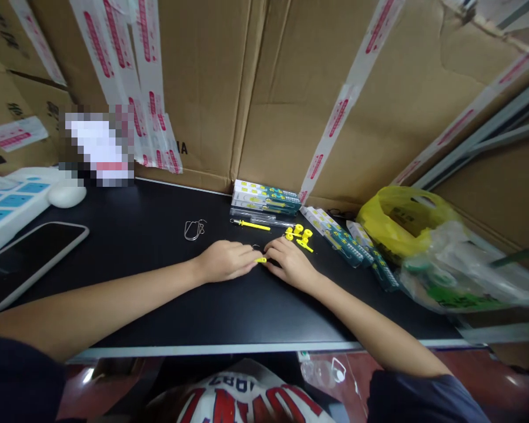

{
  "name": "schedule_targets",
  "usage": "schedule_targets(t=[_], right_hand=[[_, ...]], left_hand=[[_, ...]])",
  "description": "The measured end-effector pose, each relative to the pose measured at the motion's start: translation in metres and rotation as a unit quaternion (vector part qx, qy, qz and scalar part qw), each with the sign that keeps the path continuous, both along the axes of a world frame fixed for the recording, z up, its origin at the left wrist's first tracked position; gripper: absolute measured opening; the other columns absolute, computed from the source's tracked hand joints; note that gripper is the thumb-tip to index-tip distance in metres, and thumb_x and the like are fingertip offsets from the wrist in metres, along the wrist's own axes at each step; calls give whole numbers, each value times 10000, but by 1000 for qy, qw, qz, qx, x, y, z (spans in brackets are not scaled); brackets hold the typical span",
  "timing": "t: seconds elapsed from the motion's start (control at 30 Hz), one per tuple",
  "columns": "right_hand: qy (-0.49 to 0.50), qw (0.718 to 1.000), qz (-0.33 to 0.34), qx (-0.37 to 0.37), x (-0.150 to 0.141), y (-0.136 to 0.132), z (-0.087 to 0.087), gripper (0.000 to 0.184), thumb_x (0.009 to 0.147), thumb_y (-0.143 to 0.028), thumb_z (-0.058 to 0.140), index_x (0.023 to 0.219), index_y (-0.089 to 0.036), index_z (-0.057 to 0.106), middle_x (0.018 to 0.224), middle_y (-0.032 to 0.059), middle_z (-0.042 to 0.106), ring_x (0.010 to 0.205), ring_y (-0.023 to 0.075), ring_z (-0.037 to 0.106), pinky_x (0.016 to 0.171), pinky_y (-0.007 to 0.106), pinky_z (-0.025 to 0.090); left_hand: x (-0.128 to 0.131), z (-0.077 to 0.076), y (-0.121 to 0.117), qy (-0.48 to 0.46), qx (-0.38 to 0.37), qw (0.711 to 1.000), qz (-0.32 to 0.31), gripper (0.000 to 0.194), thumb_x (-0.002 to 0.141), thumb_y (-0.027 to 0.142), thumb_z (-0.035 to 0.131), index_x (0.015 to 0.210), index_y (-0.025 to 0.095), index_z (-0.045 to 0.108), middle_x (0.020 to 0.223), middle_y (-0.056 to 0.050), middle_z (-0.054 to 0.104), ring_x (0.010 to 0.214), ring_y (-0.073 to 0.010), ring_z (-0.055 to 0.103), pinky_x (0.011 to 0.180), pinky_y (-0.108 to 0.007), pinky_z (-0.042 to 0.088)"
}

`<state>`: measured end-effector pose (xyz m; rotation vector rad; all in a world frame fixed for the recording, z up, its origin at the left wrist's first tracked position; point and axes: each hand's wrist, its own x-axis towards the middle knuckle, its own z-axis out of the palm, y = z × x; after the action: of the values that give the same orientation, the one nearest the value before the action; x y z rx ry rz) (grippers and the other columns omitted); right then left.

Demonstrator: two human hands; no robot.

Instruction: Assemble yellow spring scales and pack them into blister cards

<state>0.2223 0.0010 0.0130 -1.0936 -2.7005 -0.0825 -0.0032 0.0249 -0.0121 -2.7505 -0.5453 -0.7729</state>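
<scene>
Landmark: the box stack [267,197], on the black table [158,317] against the cardboard.
Left hand [226,261]: in front of the box stack, slightly to its left; fingertips pinched on the yellow piece.
Right hand [291,264]: in front of the box stack, slightly to its right; fingers curled at the piece's other end, whether gripping it cannot be told.
Yellow piece [261,259]: between the hands, in front of the box stack.
Yellow rod [255,225]: lying just in front of the box stack.
Yellow parts [306,235]: clustered to its front right.
Wire hooks [194,230]: to its left.
Loose boxes [339,241]: to its right.
Yellow bag [374,217]: farther right, beyond these boxes.
</scene>
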Motion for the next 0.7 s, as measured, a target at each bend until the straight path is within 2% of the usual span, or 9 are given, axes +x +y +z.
schedule_targets(t=[0.13, 0.23, 0.3, 0.4, 0.5, 0.6, 0.7], right_hand=[[-9, 1000, -13, 4, 2, -2, 1, 132, 917, -265, 536, 876, -163, 609, 962, 87, 609, 889, 203, 515, 806, 321, 421], [-31, 999, -16, 23, 2, -1, 1, 150, 929, -276, 512, 880, -164, 599, 941, 89, 600, 853, 203, 505, 780, 318, 413], [-47, 998, -22, 31, 2, -2, 1, 155, 932, -282, 502, 880, -167, 592, 918, 87, 597, 832, 205, 502, 761, 319, 407], [-68, 996, -42, 33, 2, -5, 3, 124, 917, -265, 515, 864, -171, 576, 879, 78, 596, 821, 208, 508, 756, 322, 404], [-71, 995, -66, 9, 1, -10, 4, 45, 877, -214, 552, 859, -172, 557, 868, 68, 603, 813, 204, 521, 748, 314, 408], [-55, 995, -73, -42, -2, -19, 8, 21, 862, -183, 562, 869, -178, 543, 865, 60, 611, 808, 191, 539, 717, 294, 408], [-41, 992, -57, -105, -4, -29, 15, 14, 876, -179, 547, 876, -183, 534, 847, 48, 612, 786, 176, 554, 676, 271, 399]], left_hand=[[-15, 18, 20, 4, -34, 985, 167, 331, 972, 290, 326, 1050, 163, 621, 860, -80, 700, 778, -193, 657, 683, -293, 440], [-34, 37, 38, 46, -41, 941, 334, 363, 956, 320, 306, 947, 127, 614, 753, -126, 676, 749, -267, 652, 681, -346, 433], [-45, 43, 46, 73, -52, 907, 410, 414, 961, 326, 246, 971, 99, 592, 781, -169, 679, 787, -303, 660, 669, -356, 439], [-51, 38, 50, 135, -127, 882, 433, 455, 967, 333, 187, 1060, 81, 555, 804, -190, 692, 759, -322, 681, 611, -345, 453], [-46, 24, 47, 174, -163, 880, 411, 425, 953, 367, 255, 1026, 97, 575, 771, -173, 703, 723, -327, 694, 592, -339, 467], [-35, 12, 41, 173, -155, 891, 390, 430, 957, 377, 250, 1015, 114, 586, 832, -173, 709, 730, -313, 700, 587, -326, 473], [-19, 7, 34, 162, -136, 913, 350, 438, 965, 376, 250, 959, 123, 607, 870, -158, 708, 711, -275, 698, 564, -288, 461]])
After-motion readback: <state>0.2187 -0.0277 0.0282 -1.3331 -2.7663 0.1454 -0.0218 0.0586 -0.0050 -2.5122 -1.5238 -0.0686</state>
